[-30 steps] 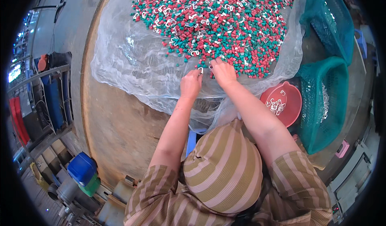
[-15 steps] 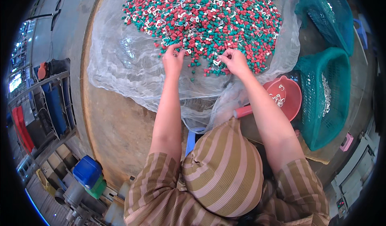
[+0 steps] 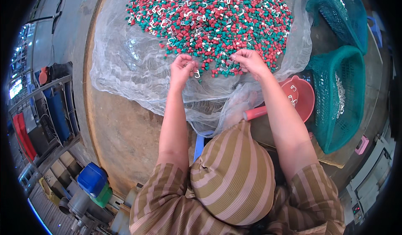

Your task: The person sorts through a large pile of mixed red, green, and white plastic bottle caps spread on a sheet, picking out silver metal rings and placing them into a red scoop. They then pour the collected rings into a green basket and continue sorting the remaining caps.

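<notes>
A broad heap of small red, green and white pieces lies on a sheer white mesh cloth, with pale hook-shaped clips strewn through it. At the heap's near edge my left hand is closed, a small white clip hanging at its fingertips. To its right, my right hand pinches thumb and forefinger together just over the heap's edge. Something small and pale shows at those fingertips, too small to make out.
Beside my right forearm sits a red long-handled scoop with several white clips inside. Two green mesh-lined baskets stand on the right, white clips in them. At lower left are a blue container and metal racks.
My left hand has drawn slightly back from the heap, and a white clip now hangs from its fingers. My right hand has shifted a little rightward, its pinch lifted off the clip area.
</notes>
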The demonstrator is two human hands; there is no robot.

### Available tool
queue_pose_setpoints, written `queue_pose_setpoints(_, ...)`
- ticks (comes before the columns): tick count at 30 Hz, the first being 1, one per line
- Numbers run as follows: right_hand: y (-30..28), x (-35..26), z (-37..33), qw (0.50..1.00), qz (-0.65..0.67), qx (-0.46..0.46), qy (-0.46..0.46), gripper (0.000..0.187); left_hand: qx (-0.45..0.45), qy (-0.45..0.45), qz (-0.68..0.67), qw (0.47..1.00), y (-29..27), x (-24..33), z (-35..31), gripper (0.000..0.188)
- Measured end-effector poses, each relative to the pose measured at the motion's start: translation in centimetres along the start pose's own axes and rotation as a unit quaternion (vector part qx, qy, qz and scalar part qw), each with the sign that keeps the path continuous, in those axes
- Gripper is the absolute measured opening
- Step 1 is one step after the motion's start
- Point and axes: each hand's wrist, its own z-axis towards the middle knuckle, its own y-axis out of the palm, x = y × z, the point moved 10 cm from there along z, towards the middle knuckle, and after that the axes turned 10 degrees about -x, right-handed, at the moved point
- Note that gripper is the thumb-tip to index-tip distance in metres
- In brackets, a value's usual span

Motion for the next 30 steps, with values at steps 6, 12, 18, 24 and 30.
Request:
queue_pose_setpoints(6, -0.6, 0.6, -1.0, 0.986, 0.16, 0.049, 0.007, 0.008, 0.047, 0.02, 0.533, 0.845, 1.8, 1.8, -2.4, 0.022)
queue_pose_setpoints(12, 0.9, 2.2, 0.6, 0.988, -0.14, 0.037, 0.057, 0.02, 0.016, 0.051, 0.471, 0.88, 1.4, 0.7, -2.4, 0.019)
queue_pose_setpoints(18, 3.2, -1.1, -1.4, 0.851, -0.491, 0.185, 0.018, 0.017, -0.03, 0.13, 0.235, 0.963, 4.5, 2.6, 1.4, 0.013)
queue_pose_setpoints(24, 0.3, -0.7, -2.7, 0.823, -0.52, 0.216, 0.071, 0.018, -0.018, 0.068, 0.568, 0.82, 11.4, 3.9, 2.7, 0.022)
queue_pose_setpoints(30, 0.1, -1.6, -3.0, 0.837, -0.507, 0.203, 0.016, 0.017, 0.039, -0.036, 0.581, 0.812, 6.8, 3.2, -0.2, 0.028)
